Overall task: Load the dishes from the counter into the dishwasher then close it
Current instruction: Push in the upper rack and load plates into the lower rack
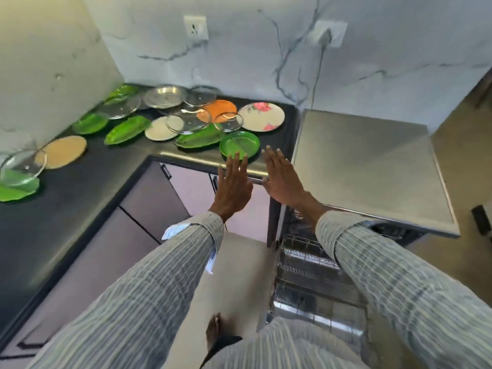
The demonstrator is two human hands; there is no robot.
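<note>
Left hand [233, 186], right hand [281, 177] flat, fingers straight, empty; green plate [239, 144] just beyond fingertips.

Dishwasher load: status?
Left hand and right hand open, empty, reaching toward round green plastic plate at black counter edge. Steel dishwasher open, wire racks out. Path clear.

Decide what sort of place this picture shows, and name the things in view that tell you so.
Most likely a home kitchen. A dark counter holds many plates and glass lids, an open dishwasher with wire racks stands beside it, and cupboard doors sit under the counter.
</note>
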